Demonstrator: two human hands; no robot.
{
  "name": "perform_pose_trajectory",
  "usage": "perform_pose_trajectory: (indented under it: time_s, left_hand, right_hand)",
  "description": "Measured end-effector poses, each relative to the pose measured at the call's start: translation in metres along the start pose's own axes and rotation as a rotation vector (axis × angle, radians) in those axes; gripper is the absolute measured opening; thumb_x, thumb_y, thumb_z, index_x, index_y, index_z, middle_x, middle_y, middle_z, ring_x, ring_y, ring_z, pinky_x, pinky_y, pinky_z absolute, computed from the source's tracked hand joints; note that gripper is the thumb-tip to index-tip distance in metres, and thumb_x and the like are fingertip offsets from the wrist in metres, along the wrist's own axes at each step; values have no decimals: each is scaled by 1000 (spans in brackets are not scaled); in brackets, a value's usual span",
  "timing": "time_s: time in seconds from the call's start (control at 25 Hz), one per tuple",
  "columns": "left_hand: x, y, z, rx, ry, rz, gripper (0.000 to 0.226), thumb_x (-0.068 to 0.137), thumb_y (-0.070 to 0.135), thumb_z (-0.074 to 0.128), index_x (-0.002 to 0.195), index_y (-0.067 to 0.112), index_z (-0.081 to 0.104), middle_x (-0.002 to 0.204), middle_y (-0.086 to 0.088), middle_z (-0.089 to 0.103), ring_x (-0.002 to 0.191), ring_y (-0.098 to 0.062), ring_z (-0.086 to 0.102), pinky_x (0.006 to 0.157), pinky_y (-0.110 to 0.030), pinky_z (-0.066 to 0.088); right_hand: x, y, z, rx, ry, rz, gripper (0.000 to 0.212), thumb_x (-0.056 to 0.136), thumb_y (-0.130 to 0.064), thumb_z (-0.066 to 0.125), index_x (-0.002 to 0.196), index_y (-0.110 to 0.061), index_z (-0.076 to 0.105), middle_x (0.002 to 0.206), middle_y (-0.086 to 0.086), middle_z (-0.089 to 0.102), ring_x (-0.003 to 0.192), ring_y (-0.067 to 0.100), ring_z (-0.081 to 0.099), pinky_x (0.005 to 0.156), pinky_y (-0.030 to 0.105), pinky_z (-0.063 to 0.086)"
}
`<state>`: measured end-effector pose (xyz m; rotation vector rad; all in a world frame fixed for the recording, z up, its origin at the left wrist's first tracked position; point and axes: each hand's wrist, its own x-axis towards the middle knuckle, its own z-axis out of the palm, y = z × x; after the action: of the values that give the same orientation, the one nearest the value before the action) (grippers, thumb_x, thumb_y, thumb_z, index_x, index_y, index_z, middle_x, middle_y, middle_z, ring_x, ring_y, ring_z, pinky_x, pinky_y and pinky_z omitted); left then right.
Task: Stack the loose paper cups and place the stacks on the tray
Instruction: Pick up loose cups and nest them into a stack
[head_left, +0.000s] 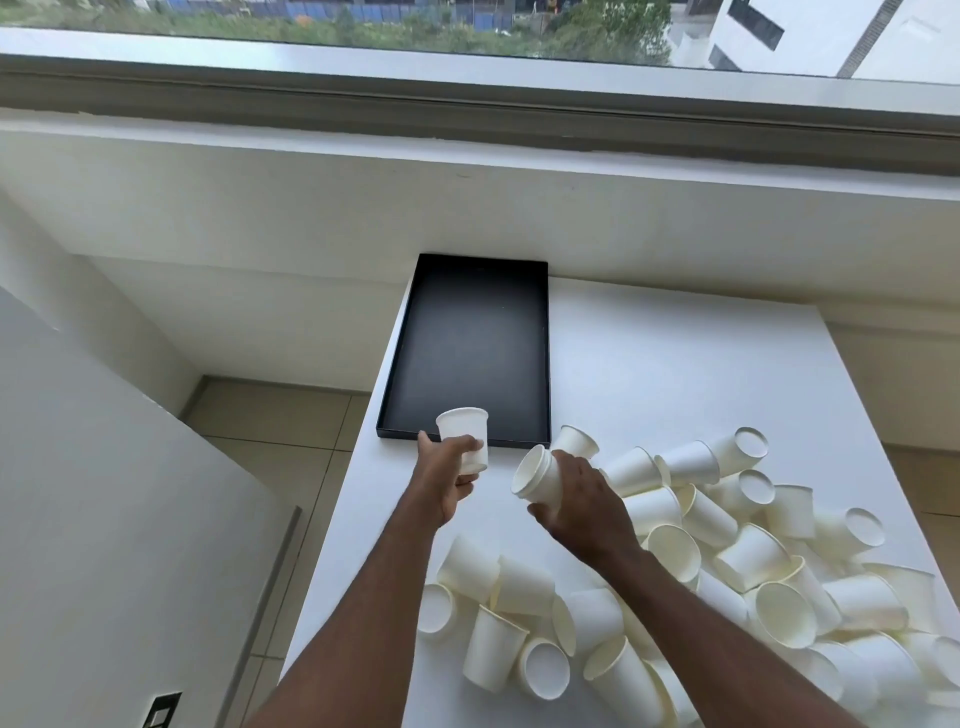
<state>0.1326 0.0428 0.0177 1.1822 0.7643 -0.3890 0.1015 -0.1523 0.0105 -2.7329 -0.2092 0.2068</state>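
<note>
Paper cups (727, 561) heaped right of both hands (each clamped on one cup), tray (410, 364) beyond.

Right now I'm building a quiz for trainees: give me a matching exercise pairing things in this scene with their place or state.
Column 1:
1. tray
2. cup in the left hand
3. cup in the right hand
4. pile of loose cups

Column 2:
a. held upright, mouth up
b. black, nothing in it, at the table's far left
c. scattered on the table's near right
d. held tilted, mouth facing left

Pairs: 1-b, 2-a, 3-d, 4-c
</note>
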Motion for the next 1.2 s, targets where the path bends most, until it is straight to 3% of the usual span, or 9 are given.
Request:
perform_pose_trajectory:
  time_s: [0.08,0.32,0.52,0.64,0.76,0.84,0.96,1.08,1.2]
  left_hand:
    - [-7,-5,13,-68,-59,131,87,77,20,66,150,34,20,128,-4,58,105,-25,60,87,-37,45]
    - [-23,-28,36,126,-25,357,69,71,42,73,129,31,36,113,-10,64,101,-25,67,83,-41,58]
    - [-37,-42,27,577,-106,515,83,79,81,38,139,23,46,138,6,56,124,-13,54,98,-24,46]
    - [-41,-48,18,747,-200,536,83,90,71,32,155,20,21,157,10,27,144,-8,25,116,-26,23]
    - [-37,-56,3,831,97,498,69,96,54,45,151,16,33,151,-3,43,139,-20,39,112,-37,34]
    - [-29,-58,-15,991,250,327,62,90,47,58,141,14,46,138,-8,57,127,-25,51,101,-37,44]
    - [-24,-62,-32,1189,122,55,54,84,40,66,128,12,54,129,-3,58,118,-24,55,84,-28,40]
    - [-19,-66,-33,1209,116,25,14,82,24,65,90,24,54,108,0,54,95,-21,52,78,-27,39]
    - [-13,-69,-31,1117,174,43,33,78,11,60,64,28,36,91,2,50,81,-22,43,72,-28,36]
  right_hand:
    - [1,-12,-2,54,-30,36,65,75,-47,67,128,-20,42,118,2,57,106,27,55,77,37,48]
    - [2,-38,-9,273,5,131,55,69,-63,66,102,-22,50,92,-3,66,81,21,64,60,29,47]
    - [3,-35,-20,302,44,155,52,75,-66,58,94,-20,46,87,2,64,78,27,62,61,33,47]
    - [3,-26,-21,221,46,115,50,76,-59,60,101,-18,46,97,4,63,86,30,62,64,33,46]
    - [0,-15,-19,214,62,112,58,72,-52,70,111,-16,46,105,7,63,92,32,62,71,37,50]
    - [-3,-7,-16,189,68,130,59,71,-49,72,111,-15,44,106,8,63,93,32,61,72,38,51]
    - [-8,5,-11,172,64,145,57,70,-49,72,108,-16,44,105,8,63,93,33,60,70,38,50]
    - [-10,11,-5,170,54,151,57,69,-48,72,107,-16,45,101,7,62,90,32,60,69,38,50]
    - [-11,13,-1,152,39,142,57,69,-48,72,108,-16,46,101,6,62,90,32,60,69,39,51]
